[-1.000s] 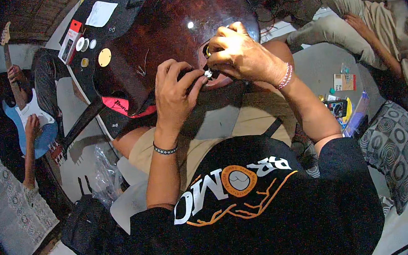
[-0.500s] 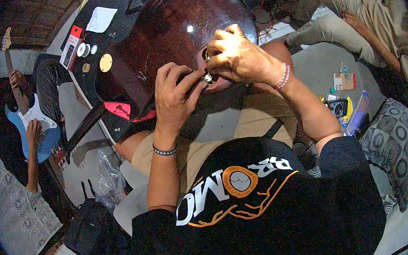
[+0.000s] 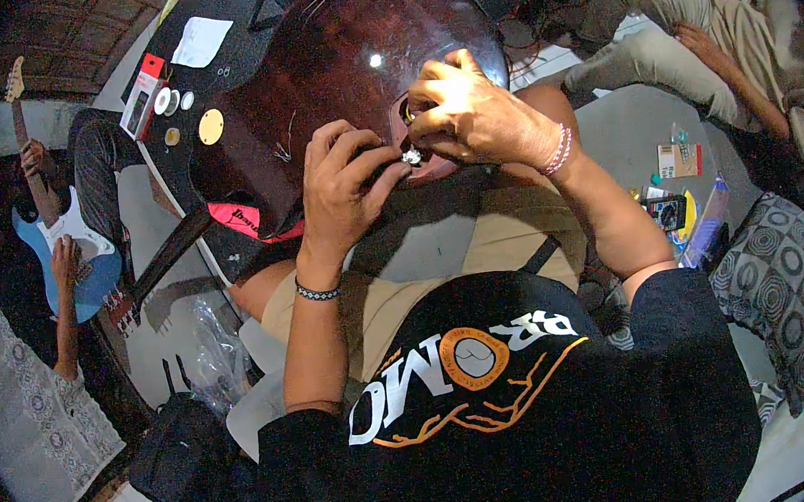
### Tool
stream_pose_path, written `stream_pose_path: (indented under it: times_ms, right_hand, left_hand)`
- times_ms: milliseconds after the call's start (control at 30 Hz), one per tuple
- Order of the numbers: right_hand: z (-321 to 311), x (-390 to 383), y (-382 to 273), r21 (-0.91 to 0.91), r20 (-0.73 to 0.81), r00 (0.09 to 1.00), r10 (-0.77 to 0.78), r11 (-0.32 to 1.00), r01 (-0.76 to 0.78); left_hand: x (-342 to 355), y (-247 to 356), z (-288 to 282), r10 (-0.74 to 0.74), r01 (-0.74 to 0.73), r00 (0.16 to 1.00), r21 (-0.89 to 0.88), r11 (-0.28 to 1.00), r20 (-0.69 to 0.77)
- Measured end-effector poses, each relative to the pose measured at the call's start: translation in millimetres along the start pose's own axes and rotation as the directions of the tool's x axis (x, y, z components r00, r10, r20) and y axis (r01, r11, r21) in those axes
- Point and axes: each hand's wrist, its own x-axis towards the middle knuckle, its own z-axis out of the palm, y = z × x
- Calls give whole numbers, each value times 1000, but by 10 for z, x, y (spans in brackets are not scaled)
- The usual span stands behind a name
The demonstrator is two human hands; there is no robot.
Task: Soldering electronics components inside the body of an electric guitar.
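A glossy dark red-brown guitar body (image 3: 332, 71) lies across my lap and the table edge. Near its closer right end is a cut-out cavity (image 3: 397, 125). At the cavity's near edge sits a small shiny metal part (image 3: 412, 158), pinched by the thumb and forefinger of my left hand (image 3: 336, 194). My right hand (image 3: 481, 118) has its fingers bent together over the cavity; its palm and knuckles hide whatever the fingertips grip. Some thin loose wires (image 3: 284, 150) lie on the body left of the cavity. A round cream plate (image 3: 210, 126) rests by its left edge.
The black table (image 3: 238, 71) carries a white paper (image 3: 202, 41), a red-and-white package (image 3: 142, 94) and small spools (image 3: 167, 100). At left a person holds a blue-and-white electric guitar (image 3: 75, 253). Another person sits at right. A patterned cushion (image 3: 794, 296) lies near my right arm.
My left hand and wrist have shifted slightly left, with the forefinger a little lower. The right hand stays almost in place over the cavity.
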Motion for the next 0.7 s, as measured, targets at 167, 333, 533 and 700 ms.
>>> stream_pose_path:
  times_ms: [167,333,533,700]
  right_hand:
    - [-13,-10,33,18,7,1000,15,1000,-16]
    - [-35,37,41,73,2,1000,-28,997,28]
    - [16,-14,34,53,-3,1000,-30,998,30]
    - [6,16,78,46,2,999,-40,998,40]
  left_hand:
    - [59,24,-12,-5,5,1000,5,1000,8]
    - [35,15,-81,16,-17,1000,22,1000,15]
    - [50,19,-88,67,-68,997,7,998,50]
    - [125,41,-134,108,-107,989,-10,994,104]
